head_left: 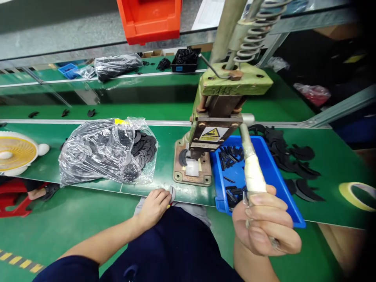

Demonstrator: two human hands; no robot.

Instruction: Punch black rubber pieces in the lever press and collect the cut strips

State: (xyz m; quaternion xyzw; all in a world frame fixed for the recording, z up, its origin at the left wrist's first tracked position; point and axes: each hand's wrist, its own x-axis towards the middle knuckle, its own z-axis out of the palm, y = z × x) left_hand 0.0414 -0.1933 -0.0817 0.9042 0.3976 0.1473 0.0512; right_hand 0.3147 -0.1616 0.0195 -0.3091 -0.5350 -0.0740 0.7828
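My right hand (268,223) is wrapped round the tape-covered lever (254,168) of a green hand press (217,109). On the press base (179,172), a dark curved piece (183,157) lies beside a pale metal block, below the ram. At the table's front edge, my left hand (155,205) has its fingers curled on a small grey curved piece (172,194), mostly hidden by the hand. A bit of yellow and red shows by those fingertips, too small to name.
Left of the press lies a clear plastic bag (100,156) of dark curved pieces. A blue tray (267,172) with small black parts stands right of it, near loose black pieces (305,168) and a tape roll (357,196). An orange bin (151,29) sits above; a fan (17,152) is far left.
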